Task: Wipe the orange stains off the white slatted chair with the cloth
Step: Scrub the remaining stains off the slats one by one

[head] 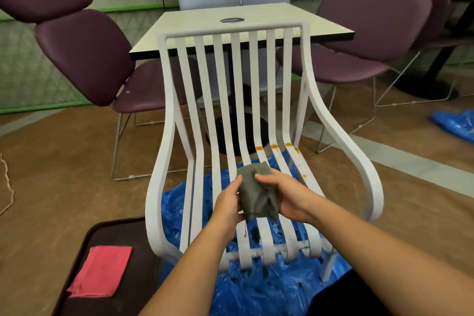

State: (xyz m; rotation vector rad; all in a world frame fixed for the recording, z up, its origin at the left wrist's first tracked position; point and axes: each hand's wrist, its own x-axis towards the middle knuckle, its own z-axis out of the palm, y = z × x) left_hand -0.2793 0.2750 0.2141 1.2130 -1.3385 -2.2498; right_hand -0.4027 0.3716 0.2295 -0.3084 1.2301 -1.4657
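At centre frame I have both hands on the grey cloth [256, 192], bunched just above the seat slats of the white slatted chair [333, 120]: the left hand [227, 202] has its grip pinched on the cloth's left edge, and the right hand [284, 192] has its grip curled round the right side. The orange stains [274, 147] sit on the right-hand slats where the seat bends into the back, up and right of the cloth and apart from it. A blue plastic sheet [256, 290] lies under the chair, and at lower left a folded pink cloth [102, 270] rests on a dark tray [84, 246].
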